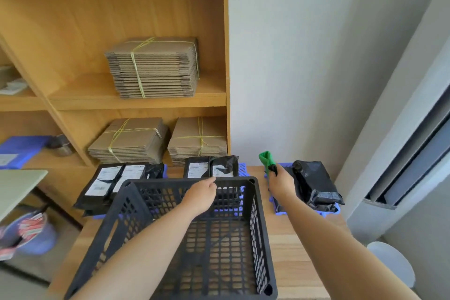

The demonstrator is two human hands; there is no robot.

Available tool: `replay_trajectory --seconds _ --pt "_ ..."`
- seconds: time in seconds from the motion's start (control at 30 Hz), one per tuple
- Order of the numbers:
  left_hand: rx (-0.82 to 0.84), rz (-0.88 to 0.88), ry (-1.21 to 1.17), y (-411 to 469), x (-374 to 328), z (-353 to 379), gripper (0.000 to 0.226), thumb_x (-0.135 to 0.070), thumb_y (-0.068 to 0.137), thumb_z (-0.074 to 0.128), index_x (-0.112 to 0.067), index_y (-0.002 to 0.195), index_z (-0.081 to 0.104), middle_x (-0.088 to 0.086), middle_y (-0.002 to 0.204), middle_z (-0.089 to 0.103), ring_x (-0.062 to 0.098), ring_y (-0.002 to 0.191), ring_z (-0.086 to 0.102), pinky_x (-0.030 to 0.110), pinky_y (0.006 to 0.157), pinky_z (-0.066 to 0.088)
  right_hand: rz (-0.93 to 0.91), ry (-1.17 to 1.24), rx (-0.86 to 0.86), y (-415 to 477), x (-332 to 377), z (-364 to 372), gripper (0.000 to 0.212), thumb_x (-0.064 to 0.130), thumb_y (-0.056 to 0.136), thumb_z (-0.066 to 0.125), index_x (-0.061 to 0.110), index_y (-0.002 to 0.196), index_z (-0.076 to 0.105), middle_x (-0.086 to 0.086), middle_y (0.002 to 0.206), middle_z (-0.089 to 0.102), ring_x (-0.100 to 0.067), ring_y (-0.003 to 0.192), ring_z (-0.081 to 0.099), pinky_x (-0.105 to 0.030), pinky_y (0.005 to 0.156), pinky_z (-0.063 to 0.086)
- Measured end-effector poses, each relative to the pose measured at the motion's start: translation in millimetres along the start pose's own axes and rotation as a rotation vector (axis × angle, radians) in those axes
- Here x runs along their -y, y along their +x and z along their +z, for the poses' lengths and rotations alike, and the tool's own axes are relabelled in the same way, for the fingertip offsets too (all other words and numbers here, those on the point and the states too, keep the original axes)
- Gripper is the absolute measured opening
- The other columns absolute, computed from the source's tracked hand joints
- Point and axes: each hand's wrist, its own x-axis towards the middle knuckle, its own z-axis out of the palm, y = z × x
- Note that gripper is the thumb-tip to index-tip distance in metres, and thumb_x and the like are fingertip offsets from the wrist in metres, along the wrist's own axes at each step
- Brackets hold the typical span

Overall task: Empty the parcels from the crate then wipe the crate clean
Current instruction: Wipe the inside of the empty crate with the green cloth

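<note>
Crate [257,238], black plastic with lattice walls and floor, sits on the wooden bench [292,251] right in front of the person, and nothing lies inside it; the bench wood shows through the holes in its floor. The left hand [202,193] reaches across the open top and grips the far rim, fingers curled over the edge. The right hand [280,181] is raised just past the crate's far right corner, pinching a green cloth [266,159] that stands up out of the fingers.

The parcels, black mailing bags, lie beyond the crate in three groups along the back of the bench. The left group [107,182] has white labels facing up and lies beside the crate's far left corner. The middle group [211,167], also labelled, lies just behind the far rim on a blue tray [242,168]. The right group [316,182] is piled on another blue tray [326,213], just beyond the right hand.

Behind the bench stands a wooden shelf [97,95]. One tied bundle of flat cardboard [153,68] rests on its upper board, and two more bundles [129,141] lie side by side on the board below. A blue bucket [41,238] stands on the floor at the left.
</note>
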Motion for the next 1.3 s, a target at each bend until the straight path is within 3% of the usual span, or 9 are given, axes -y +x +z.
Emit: replay_trajectory --seconds 0.03,0.1,0.13,0.2,0.27,0.4,0.67,0.93,1.3 --pt "-0.004 -0.01 0.024 1.0 10.2 -3.0 0.049 -0.035 0.107 0.024 -0.031 0.155 0.035 0.017 0.138 0.06 0.009 0.052 0.056 0.026 0.056 0.045 -0.036 -0.031 0.024 0.3 -1.4 9.2 0.031 0.017 0.097 0.038 0.031 0.118 0.055 -0.003 0.094 0.067 -0.022 0.069 0.061 -0.031 0.058 0.05" --pt "-0.009 0.002 0.13 3.3 32.8 -13.1 0.05 -0.035 0.107 0.021 -0.03 0.156 0.033 0.008 0.155 0.045 0.022 0.106 0.067 0.038 0.089 0.052 -0.137 -0.139 0.115 4.0 -9.0 33.2 0.038 0.014 0.097 0.039 0.029 0.129 0.052 -0.007 0.114 0.064 -0.026 0.088 0.061 -0.033 0.069 0.047" --pt "-0.02 -0.001 0.197 3.6 44.5 -19.7 0.05 -0.035 0.108 0.02 -0.028 0.156 0.033 0.003 0.161 0.037 0.024 0.134 0.052 0.042 0.107 0.044 -0.186 -0.232 0.167 6.3 -13.3 46.1 0.042 0.012 0.097 0.039 0.026 0.135 0.049 -0.007 0.128 0.059 -0.029 0.103 0.059 -0.035 0.079 0.048" --pt "-0.04 -0.022 0.306 4.6 69.4 -30.7 0.051 -0.033 0.109 0.019 -0.025 0.158 0.032 -0.003 0.165 0.027 0.017 0.154 0.02 0.04 0.12 0.027 -0.271 -0.473 0.217 11.9 -24.9 68.3 0.047 0.009 0.096 0.041 0.019 0.142 0.044 -0.007 0.153 0.038 -0.028 0.138 0.036 -0.037 0.105 0.039" --pt "-0.046 -0.048 0.401 2.5 95.0 -41.8 0.051 -0.032 0.109 0.018 -0.023 0.158 0.031 -0.004 0.166 0.025 0.015 0.155 0.013 0.04 0.122 0.024 -0.305 -0.622 0.182 15.4 -31.8 80.5 0.052 0.007 0.096 0.041 0.015 0.147 0.037 -0.006 0.161 0.021 -0.025 0.15 0.013 -0.036 0.119 0.02" --pt "-0.045 -0.08 0.563 -4.1 147.9 -62.7 0.052 -0.033 0.109 0.02 -0.022 0.159 0.027 -0.003 0.168 0.019 0.017 0.156 0.009 0.045 0.124 0.02 -0.329 -0.71 0.145 16.8 -33.5 93.2 0.059 0.006 0.096 0.038 0.011 0.153 0.025 -0.011 0.163 0.013 -0.026 0.152 0.004 -0.036 0.123 0.002" --pt "-0.148 -0.091 0.689 -19.0 226.5 -93.3 0.054 -0.036 0.109 0.019 -0.027 0.162 0.011 -0.004 0.17 -0.001 0.02 0.156 -0.008 0.044 0.126 0.009 -0.348 -0.856 0.073 8.5 -18.7 125.4 0.059 0.006 0.096 0.034 0.007 0.154 0.021 -0.013 0.163 0.013 -0.027 0.152 0.005 -0.037 0.124 0.004" --pt "-0.155 0.033 0.574 -43.2 291.8 -103.2 0.064 -0.033 0.108 0.02 -0.017 0.159 -0.014 -0.005 0.163 -0.03 0.016 0.155 -0.015 0.037 0.127 0.004 -0.424 -0.757 0.172 -31.5 52.1 238.3 0.06 0.003 0.097 0.035 0.009 0.155 0.02 -0.01 0.164 0.012 -0.025 0.152 0.003 -0.037 0.124 0.005" --pt "-0.233 0.065 0.35 -38.0 306.5 -101.5 0.066 -0.033 0.107 0.026 -0.015 0.161 -0.007 -0.001 0.167 -0.021 0.014 0.155 -0.01 0.036 0.126 0.017 -0.588 -0.74 0.286 -90.2 155.6 391.0 0.069 -0.008 0.094 0.039 0.008 0.156 0.014 -0.011 0.164 0.005 -0.028 0.152 -0.001 -0.038 0.124 0.003"
